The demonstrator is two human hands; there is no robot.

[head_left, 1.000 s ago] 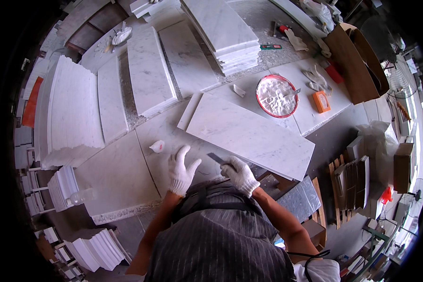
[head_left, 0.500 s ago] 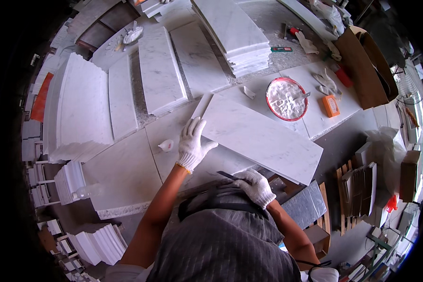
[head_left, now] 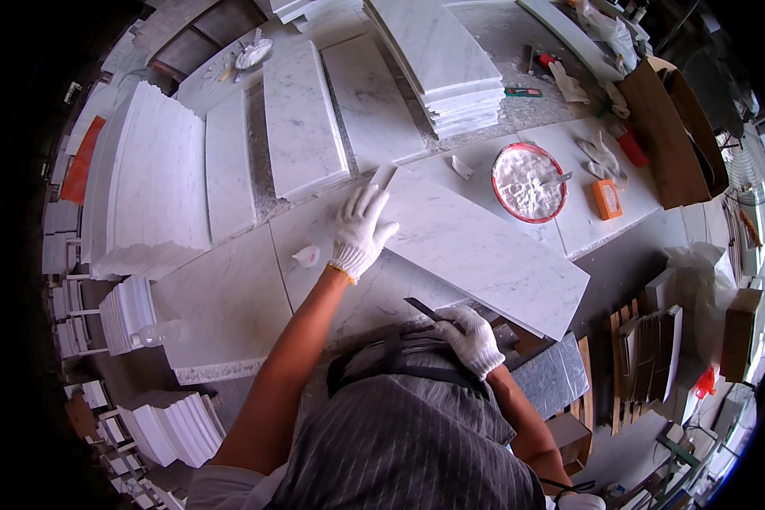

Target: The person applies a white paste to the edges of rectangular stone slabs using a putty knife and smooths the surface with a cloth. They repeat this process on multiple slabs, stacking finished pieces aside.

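Note:
White knit gloves cover both of my hands. My left hand (head_left: 361, 228) lies against the left end of a white marble slab (head_left: 484, 246) with grey veins. Its fingers are stretched out and its thumb points toward the slab's near edge. That slab rests at an angle, its right end jutting past the bench edge, and a strip of another piece shows beneath it. Close to my apron, my right hand (head_left: 467, 337) is closed around a thin, dark, flat blade (head_left: 422, 308), whose tip points up and left. The blade stays apart from the slab.
Beyond the slab stand a red-rimmed bowl (head_left: 529, 183) of white paste, an orange box (head_left: 607, 199) and a cardboard box (head_left: 667, 136). Stacked marble slabs (head_left: 438, 51) fill the far side; more (head_left: 149, 178) stand left. A small white piece (head_left: 307, 256) lies beside my left hand.
My left hand has slid a little up along the slab's end. The blade in my right hand has lifted away from my apron. The whole view has shifted slightly.

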